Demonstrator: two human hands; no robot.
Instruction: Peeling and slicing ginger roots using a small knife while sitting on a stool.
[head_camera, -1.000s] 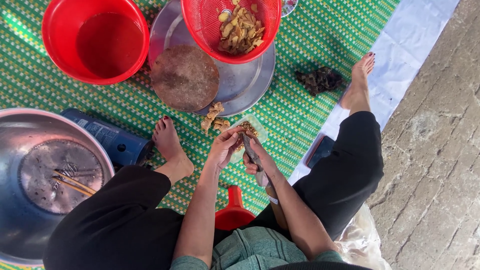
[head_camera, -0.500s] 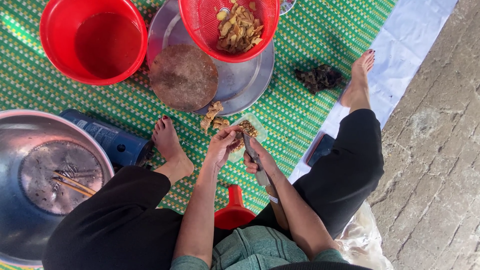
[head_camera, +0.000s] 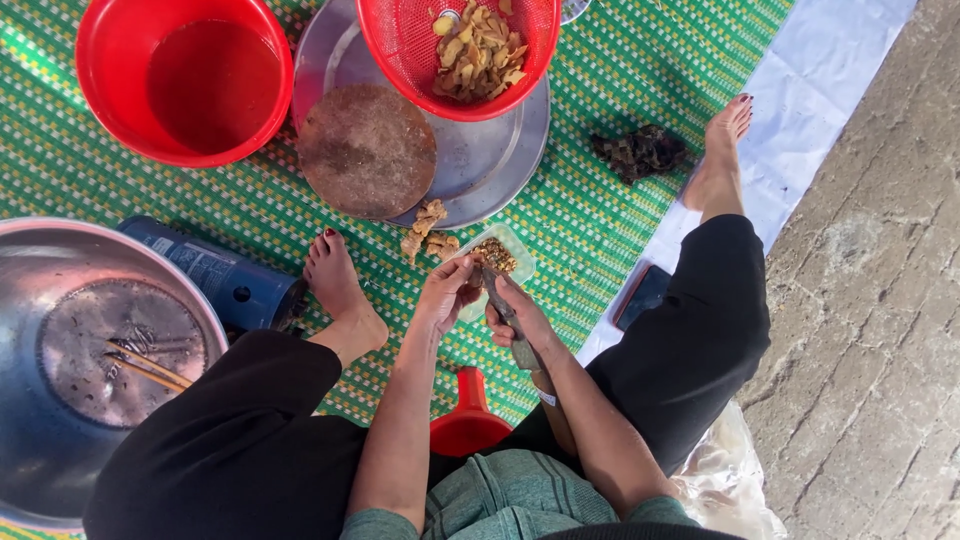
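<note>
A green woven plastic mat (head_camera: 620, 215) is spread on the floor. At twelve o'clock a round metal tray (head_camera: 490, 165) is set; at ten, a red plastic basin (head_camera: 110, 60); at eight, a large steel bowl (head_camera: 30, 270).

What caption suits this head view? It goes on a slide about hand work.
Seated on a green woven mat, left hand and right hand work a knife over a small tray.

Blue gas canister (head_camera: 215, 272): cylindrical, lies on its side on the green woven mat (head_camera: 620, 200), between the big steel bowl (head_camera: 40, 420) and the bare foot; pale printed label along its side. Dark flat phone (head_camera: 642, 296): screen dark, at the mat's edge beside the right leg.
</note>
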